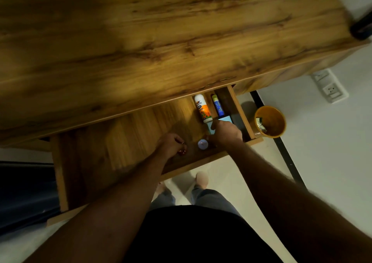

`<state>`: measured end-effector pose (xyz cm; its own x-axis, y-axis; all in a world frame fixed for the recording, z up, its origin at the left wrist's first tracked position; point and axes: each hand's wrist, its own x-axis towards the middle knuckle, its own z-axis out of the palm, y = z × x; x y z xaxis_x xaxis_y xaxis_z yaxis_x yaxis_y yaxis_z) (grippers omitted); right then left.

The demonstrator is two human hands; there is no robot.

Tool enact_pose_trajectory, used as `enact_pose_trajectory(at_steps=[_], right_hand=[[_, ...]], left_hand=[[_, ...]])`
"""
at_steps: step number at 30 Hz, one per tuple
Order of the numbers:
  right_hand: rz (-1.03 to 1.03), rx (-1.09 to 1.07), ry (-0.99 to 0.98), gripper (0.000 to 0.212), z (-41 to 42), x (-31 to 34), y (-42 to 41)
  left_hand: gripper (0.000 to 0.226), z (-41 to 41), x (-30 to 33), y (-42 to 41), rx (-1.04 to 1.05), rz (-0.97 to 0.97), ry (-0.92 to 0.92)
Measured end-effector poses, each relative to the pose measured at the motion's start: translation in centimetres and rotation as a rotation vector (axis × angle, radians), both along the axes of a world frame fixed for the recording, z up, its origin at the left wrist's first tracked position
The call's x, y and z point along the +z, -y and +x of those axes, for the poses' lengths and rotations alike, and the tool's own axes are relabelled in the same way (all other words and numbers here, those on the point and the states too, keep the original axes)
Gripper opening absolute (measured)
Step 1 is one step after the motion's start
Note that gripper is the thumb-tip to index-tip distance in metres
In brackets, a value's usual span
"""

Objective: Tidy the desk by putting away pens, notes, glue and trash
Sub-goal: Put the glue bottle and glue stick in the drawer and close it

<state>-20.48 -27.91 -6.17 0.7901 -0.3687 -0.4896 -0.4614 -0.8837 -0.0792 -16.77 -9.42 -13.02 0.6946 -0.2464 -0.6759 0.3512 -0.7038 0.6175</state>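
- Left hand (170, 144): fingers curled round a small object in the open drawer (120, 142).
- Right hand (226, 131): fingers pressing blue notes (225, 119) beside two glue containers (203, 107); grip unclear.

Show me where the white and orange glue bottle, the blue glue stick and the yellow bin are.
white and orange glue bottle (203, 108), head view, on its orange label.
blue glue stick (218, 106), head view, on its blue body.
yellow bin (278, 123), head view, on its inner wall.
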Motion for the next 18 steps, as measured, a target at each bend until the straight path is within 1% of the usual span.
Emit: enact_pose_trajectory(at_steps=[6, 9, 13, 18], right_hand=[[0.033, -0.069, -0.006, 0.043, -1.0, 1.2, 0.1], [0.029, -0.06, -0.007, 0.039, -1.4, 1.2, -0.4], [0.091, -0.086, -0.019, 0.046, -1.6, 1.1, -1.2], [0.144, -0.097, -0.028, 0.049, -1.4, 1.1, -1.7]], left_hand=[[0.018, -0.2, 0.1, 1.0, -0.091, 0.029, 0.042], [0.024, -0.4, 0.1, 1.0, -0.147, 0.075, 0.09], [0.03, -0.7, 0.4, 0.7, -0.249, 0.142, 0.139], [0.029, -0.8, 1.0, 0.4, -0.322, 0.185, 0.215]])
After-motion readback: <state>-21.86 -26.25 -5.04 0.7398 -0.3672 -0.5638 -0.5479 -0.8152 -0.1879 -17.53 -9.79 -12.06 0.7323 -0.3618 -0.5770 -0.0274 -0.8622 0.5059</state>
